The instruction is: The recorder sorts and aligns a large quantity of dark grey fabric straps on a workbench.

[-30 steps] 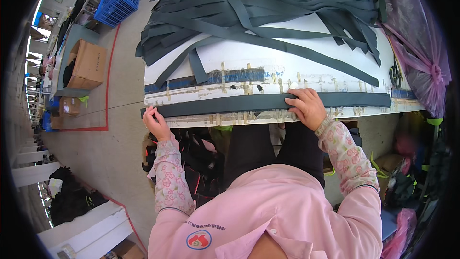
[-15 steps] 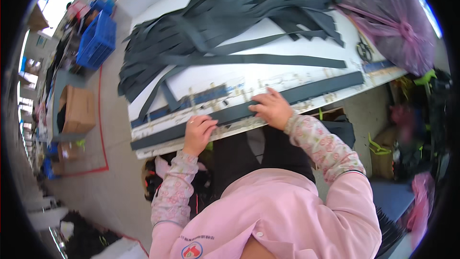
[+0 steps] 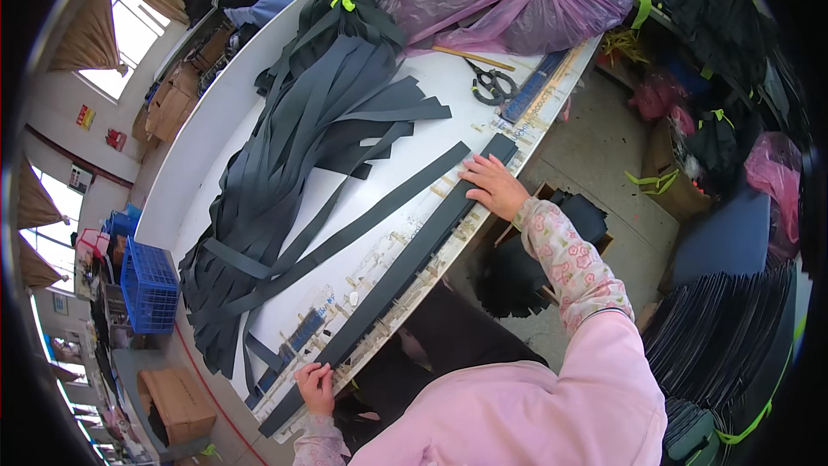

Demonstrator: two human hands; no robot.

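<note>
Surveying the long white worktop, we note its near edge patched with worn tape. At its far end sits a bulging translucent pink plastic bag, knotted shut. Heaped lengthwise beside the back wall: a tangled mass of dark grey-green flat fabric strips, loose and crossing. We judge this bulk to be the part left undone.

Done, as far as we can see: a straight dark grey-green band lies flat along the near edge; its far end appears layered, count unclear. Between it and the heap, one loose dark strip lies aslant, not lined up with the band.

Right hand: fingers spread, resting on the band near its far end, not clenched. Left hand: fingers curled at the band near its other end; we cannot tell whether they pinch it.

Black-handled scissors lie untouched near the bag.
</note>
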